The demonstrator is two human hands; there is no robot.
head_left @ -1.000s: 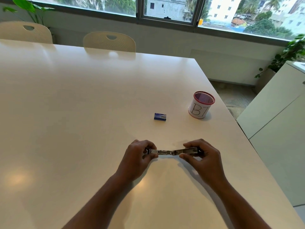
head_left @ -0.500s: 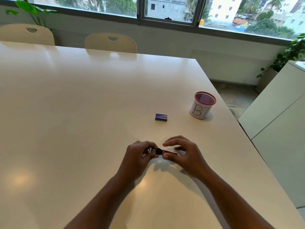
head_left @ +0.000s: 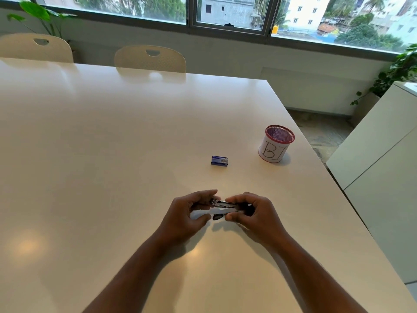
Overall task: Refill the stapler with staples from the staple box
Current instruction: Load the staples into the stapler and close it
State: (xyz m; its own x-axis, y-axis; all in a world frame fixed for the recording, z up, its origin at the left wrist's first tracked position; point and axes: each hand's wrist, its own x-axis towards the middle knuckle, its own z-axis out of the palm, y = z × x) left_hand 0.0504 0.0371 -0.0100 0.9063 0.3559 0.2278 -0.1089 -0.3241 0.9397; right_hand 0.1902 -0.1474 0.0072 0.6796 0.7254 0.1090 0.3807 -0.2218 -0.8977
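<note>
Over a glossy white table [head_left: 112, 154] by windows, both hands [head_left: 182, 214] [head_left: 255, 214] pinch a small metal stapler [head_left: 224, 204], blue staple box [head_left: 219, 160] beyond.

I count: stapler [head_left: 228, 205] 1 | staple box [head_left: 219, 160] 1 | mesh cup [head_left: 276, 143] 1 | chairs [head_left: 150, 58] 2 | my hands [head_left: 255, 214] 2

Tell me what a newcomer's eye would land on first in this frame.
Both hands meet near the table's front edge, the left hand and right hand holding a small metal stapler between them. Beyond them lies a closed blue staple box. Farther right stands a red-rimmed mesh pen cup, hand-lettered.
</note>
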